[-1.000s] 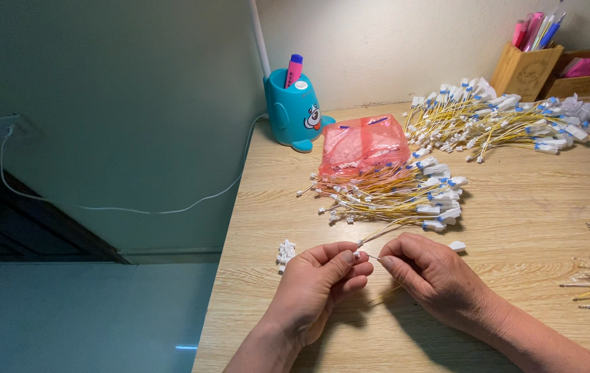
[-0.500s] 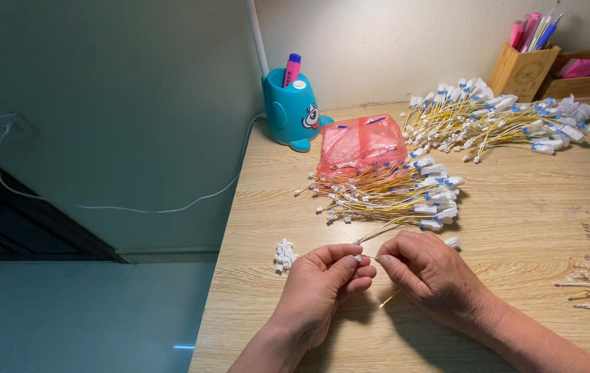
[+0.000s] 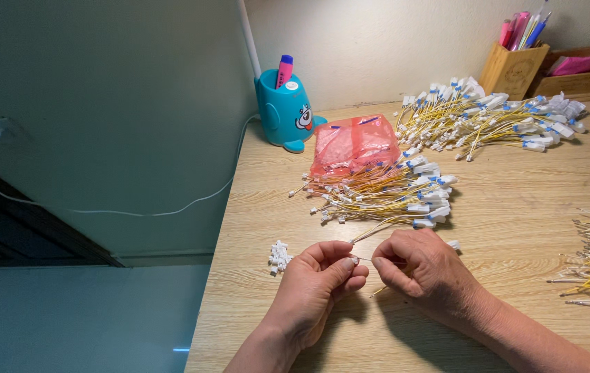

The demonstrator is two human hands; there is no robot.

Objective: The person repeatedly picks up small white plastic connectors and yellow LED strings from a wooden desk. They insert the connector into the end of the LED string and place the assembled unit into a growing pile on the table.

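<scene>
Low in the centre of the frame, your left hand (image 3: 322, 276) and right hand (image 3: 423, 266) have drawn together, fingertips pinching one thin yellow wire (image 3: 371, 235) that now runs up toward the nearest wire bundle (image 3: 385, 190). A second ago the wire hung lower between them. The small white connectors (image 3: 279, 255) on the desk (image 3: 516, 207) lie unmoved, left of your hands.

Three heaps of yellow wires (image 3: 378, 193), two hands (image 3: 322, 283), one pink bag (image 3: 354, 144), one teal holder (image 3: 282, 110).
</scene>
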